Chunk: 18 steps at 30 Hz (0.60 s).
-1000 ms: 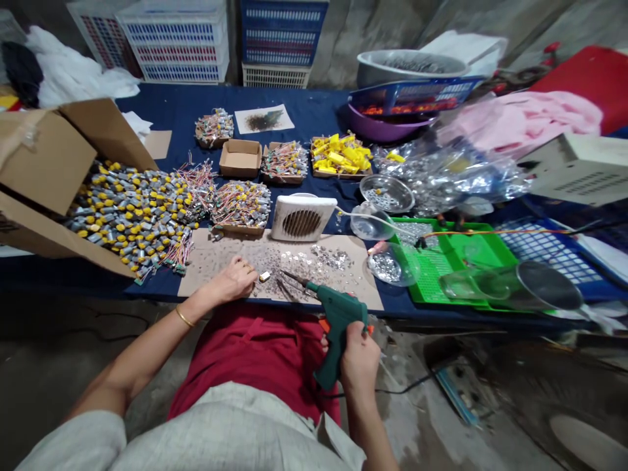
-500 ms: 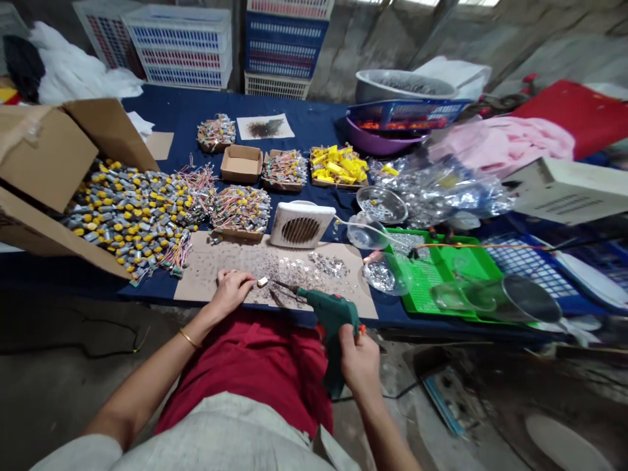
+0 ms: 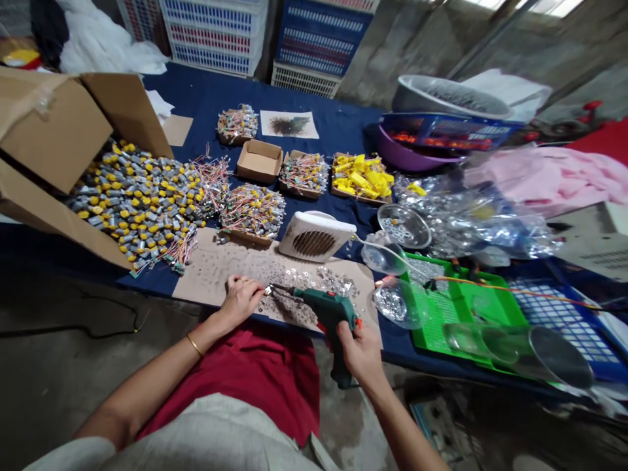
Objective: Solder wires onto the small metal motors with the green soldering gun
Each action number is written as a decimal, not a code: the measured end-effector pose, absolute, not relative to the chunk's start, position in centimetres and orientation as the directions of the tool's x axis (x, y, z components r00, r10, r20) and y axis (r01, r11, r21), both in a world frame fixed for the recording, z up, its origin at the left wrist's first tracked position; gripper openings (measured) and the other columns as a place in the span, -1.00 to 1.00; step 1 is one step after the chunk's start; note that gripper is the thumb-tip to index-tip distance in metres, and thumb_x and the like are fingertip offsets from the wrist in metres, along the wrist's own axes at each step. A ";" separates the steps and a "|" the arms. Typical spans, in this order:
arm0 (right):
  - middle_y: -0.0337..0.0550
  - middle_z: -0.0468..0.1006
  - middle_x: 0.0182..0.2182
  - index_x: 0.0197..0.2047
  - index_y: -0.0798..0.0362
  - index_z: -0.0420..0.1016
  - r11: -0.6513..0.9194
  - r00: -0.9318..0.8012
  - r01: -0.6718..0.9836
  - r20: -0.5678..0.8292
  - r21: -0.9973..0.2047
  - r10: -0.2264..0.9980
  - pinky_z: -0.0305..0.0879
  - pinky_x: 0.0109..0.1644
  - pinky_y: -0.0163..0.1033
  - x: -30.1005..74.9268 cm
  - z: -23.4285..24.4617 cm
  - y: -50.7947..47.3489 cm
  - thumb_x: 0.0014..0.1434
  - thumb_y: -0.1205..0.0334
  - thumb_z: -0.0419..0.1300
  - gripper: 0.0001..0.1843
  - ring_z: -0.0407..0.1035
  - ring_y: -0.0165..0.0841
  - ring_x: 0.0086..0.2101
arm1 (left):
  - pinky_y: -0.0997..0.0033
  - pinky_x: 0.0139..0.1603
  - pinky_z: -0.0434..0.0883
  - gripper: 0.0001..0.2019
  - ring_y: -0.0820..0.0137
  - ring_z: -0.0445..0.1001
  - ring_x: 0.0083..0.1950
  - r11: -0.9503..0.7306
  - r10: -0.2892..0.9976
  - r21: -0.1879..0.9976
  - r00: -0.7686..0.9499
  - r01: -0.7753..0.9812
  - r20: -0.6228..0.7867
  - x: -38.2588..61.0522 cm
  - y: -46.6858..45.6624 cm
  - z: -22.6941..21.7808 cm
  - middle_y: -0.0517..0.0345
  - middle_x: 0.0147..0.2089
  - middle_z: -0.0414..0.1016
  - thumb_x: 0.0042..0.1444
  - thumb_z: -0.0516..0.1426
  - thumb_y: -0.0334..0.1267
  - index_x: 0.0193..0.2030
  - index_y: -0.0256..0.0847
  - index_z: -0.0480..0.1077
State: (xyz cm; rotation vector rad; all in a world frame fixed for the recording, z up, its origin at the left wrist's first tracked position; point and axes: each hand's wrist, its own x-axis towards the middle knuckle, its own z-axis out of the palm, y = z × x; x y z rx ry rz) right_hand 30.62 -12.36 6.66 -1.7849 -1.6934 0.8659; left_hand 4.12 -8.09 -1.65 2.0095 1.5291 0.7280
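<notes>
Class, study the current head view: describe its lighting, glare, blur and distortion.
Head view: the bright opening at top right contrasts with the dim floor; head view: glints fleck the plastic bags; head view: the pink cloth looks smeared and edges appear stretched; head view, nearer centre: the green tool reads more clearly.

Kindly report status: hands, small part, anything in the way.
Right hand grips green tool, tip close to small part. Left hand at that part; grip unclear. Loose metal bits around on cardboard.
</notes>
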 end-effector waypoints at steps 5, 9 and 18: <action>-0.11 0.43 -0.74 -0.73 0.04 0.38 -0.135 0.088 0.608 -0.103 -0.783 0.991 0.13 -0.59 -0.29 31.3 6.0 -13.3 0.14 -0.33 -0.06 -0.29 0.29 -0.34 -0.67 | 0.12 0.13 0.02 -0.81 0.29 0.41 -0.04 -0.277 0.960 0.639 0.240 0.717 0.147 4.2 -6.5 -1.7 0.06 -0.14 0.58 0.26 0.06 -0.22 -0.23 -0.15 0.49; -0.13 0.42 -0.75 -0.72 0.03 0.38 -0.126 0.099 0.613 -0.082 -0.780 0.992 0.13 -0.60 -0.28 31.2 6.1 -13.1 0.12 -0.35 -0.04 -0.30 0.30 -0.34 -0.67 | 0.15 0.13 0.04 -0.81 0.32 0.44 -0.07 -0.207 0.976 0.674 0.196 0.710 0.093 4.2 -7.0 -1.9 0.09 -0.17 0.58 0.27 0.05 -0.21 -0.22 -0.16 0.48; -0.12 0.41 -0.75 -0.72 -0.02 0.34 -0.038 0.003 0.657 -0.047 -0.753 0.999 0.14 -0.61 -0.25 31.0 6.5 -12.1 0.20 -0.28 -0.07 -0.33 0.29 -0.33 -0.68 | 0.17 0.11 0.05 -0.87 0.33 0.45 -0.06 -0.131 0.991 0.686 0.111 0.715 0.073 5.2 -7.5 -1.9 0.17 -0.19 0.58 0.24 0.08 -0.26 -0.25 -0.12 0.46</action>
